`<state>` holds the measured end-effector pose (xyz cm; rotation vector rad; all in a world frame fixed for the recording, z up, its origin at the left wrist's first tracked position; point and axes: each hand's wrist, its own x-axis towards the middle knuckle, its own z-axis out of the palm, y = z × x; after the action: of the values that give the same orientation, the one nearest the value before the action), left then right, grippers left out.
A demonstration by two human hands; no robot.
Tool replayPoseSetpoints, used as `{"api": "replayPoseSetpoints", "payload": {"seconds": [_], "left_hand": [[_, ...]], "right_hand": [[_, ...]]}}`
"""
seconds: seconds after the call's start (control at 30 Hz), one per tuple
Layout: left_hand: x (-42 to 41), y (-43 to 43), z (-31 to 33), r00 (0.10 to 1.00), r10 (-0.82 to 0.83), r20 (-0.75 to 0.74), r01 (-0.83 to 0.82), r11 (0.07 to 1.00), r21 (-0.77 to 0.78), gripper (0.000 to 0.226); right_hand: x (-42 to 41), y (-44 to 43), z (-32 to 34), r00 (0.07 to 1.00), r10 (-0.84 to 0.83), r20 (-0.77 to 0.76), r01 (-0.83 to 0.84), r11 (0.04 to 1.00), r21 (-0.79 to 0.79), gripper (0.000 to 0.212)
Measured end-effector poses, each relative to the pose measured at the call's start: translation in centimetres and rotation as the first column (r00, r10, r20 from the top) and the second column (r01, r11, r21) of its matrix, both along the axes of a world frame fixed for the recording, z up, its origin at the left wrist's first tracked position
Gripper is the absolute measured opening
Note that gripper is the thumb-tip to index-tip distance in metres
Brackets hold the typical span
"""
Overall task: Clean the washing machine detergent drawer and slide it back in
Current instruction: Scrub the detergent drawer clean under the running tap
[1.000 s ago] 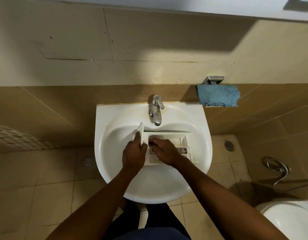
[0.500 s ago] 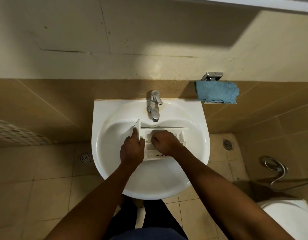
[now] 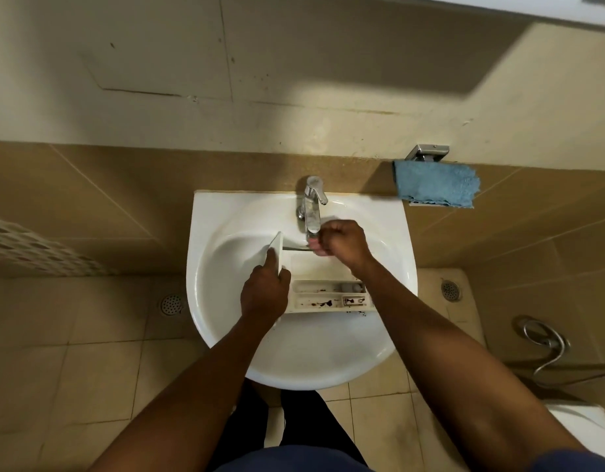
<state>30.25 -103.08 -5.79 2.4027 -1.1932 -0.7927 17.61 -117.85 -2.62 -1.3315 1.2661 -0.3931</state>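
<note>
The white detergent drawer (image 3: 328, 296) lies in the white sink (image 3: 311, 362), its front panel to the left and tilted up. Dark grime marks its near compartments. My left hand (image 3: 265, 291) grips the front panel, the index finger lying along it. My right hand (image 3: 343, 243) is above the drawer's far edge, its fingers curled right under the tip of the chrome faucet (image 3: 311, 206). I see nothing held in that hand. No water stream is clearly visible.
A blue cloth (image 3: 435, 183) hangs on a metal holder on the wall to the right of the sink. Floor drains (image 3: 171, 304) lie on both sides. A chrome spray hose (image 3: 546, 342) and a toilet (image 3: 580, 427) are at the right.
My right hand has left the drawer's compartments and moved up to the faucet spout. The left hand has kept its grip on the front panel.
</note>
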Motion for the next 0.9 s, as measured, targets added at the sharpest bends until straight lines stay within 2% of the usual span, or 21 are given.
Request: {"api": "replayPoseSetpoints", "payload": {"seconds": [0.07,0.17,0.23,0.3,0.37,0.4,0.47,0.5,0.57,0.6,0.63,0.67,0.7,0.77,0.83,0.87,0.9], "left_hand": [[0.1,0.0,-0.1,1.000,-0.005,0.000,0.005,1.000,-0.008,0.061],[0.2,0.0,-0.2,1.000,-0.008,-0.005,0.008,1.000,-0.012,0.061],[0.2,0.0,-0.4,1.000,-0.008,-0.003,0.008,1.000,-0.017,0.062],[0.1,0.0,-0.4,1.000,-0.004,0.001,0.004,1.000,-0.030,0.061],[0.1,0.0,-0.4,1.000,0.006,-0.006,-0.006,0.999,-0.039,0.061],[0.2,0.0,-0.4,1.000,0.011,-0.013,-0.012,0.999,-0.040,0.061],[0.2,-0.1,-0.3,1.000,0.006,-0.022,-0.007,0.999,-0.035,0.061],[0.2,-0.1,-0.3,1.000,0.000,-0.021,-0.001,1.000,-0.031,0.062],[0.1,-0.1,-0.1,1.000,-0.002,-0.016,0.002,1.000,-0.012,0.061],[0.1,-0.1,-0.1,1.000,0.002,-0.020,-0.002,1.000,-0.001,0.061],[0.0,-0.1,0.0,1.000,0.005,-0.023,-0.004,1.000,0.008,0.061],[0.1,0.0,0.1,1.000,0.004,-0.022,-0.004,1.000,0.011,0.061],[0.0,0.0,0.1,1.000,0.003,-0.021,-0.003,1.000,0.012,0.061],[0.1,0.0,0.1,1.000,0.001,-0.017,-0.001,1.000,0.013,0.061],[0.0,0.0,0.2,1.000,-0.004,-0.011,0.004,1.000,0.015,0.061],[0.0,0.1,0.2,1.000,-0.003,-0.007,0.003,1.000,0.013,0.061],[0.0,0.1,0.2,1.000,0.000,-0.006,0.000,1.000,0.010,0.061]], "right_hand": [[2.0,-0.1,0.3,0.974,-0.166,0.154,0.122,0.958,0.259,0.026],[3.3,-0.1,0.3,0.884,-0.357,0.301,0.149,0.827,0.543,0.035],[3.6,-0.2,0.2,0.815,-0.467,0.343,0.139,0.733,0.666,0.041],[3.9,-0.3,0.4,0.767,-0.531,0.362,0.130,0.679,0.722,0.041],[3.6,-0.3,0.7,0.781,-0.512,0.358,0.134,0.697,0.705,0.040],[3.2,-0.3,0.7,0.828,-0.448,0.336,0.132,0.740,0.660,0.039],[2.2,0.3,1.0,0.954,-0.219,0.206,0.087,0.857,0.508,0.037],[1.7,0.8,0.9,0.987,-0.104,0.122,0.040,0.899,0.437,0.034],[0.5,2.3,0.0,0.990,0.132,-0.041,-0.119,0.965,0.232,0.026],[-0.3,2.9,-0.8,0.940,0.306,-0.150,-0.299,0.952,0.071,0.023],[-1.1,3.5,-1.5,0.837,0.471,-0.279,-0.502,0.864,-0.048,0.025],[-2.0,3.6,-2.2,0.710,0.577,-0.404,-0.667,0.735,-0.121,0.032],[-2.9,3.4,-2.4,0.629,0.613,-0.478,-0.740,0.661,-0.125,0.036],[-4.6,2.2,-2.3,0.490,0.603,-0.629,-0.821,0.562,-0.101,0.033],[-5.7,1.0,-2.0,0.330,0.547,-0.769,-0.864,0.503,-0.012,0.025],[-5.8,0.6,-2.0,0.291,0.517,-0.805,-0.870,0.492,0.002,0.022],[-5.5,0.5,-2.0,0.292,0.494,-0.819,-0.871,0.490,-0.015,0.022]]}}
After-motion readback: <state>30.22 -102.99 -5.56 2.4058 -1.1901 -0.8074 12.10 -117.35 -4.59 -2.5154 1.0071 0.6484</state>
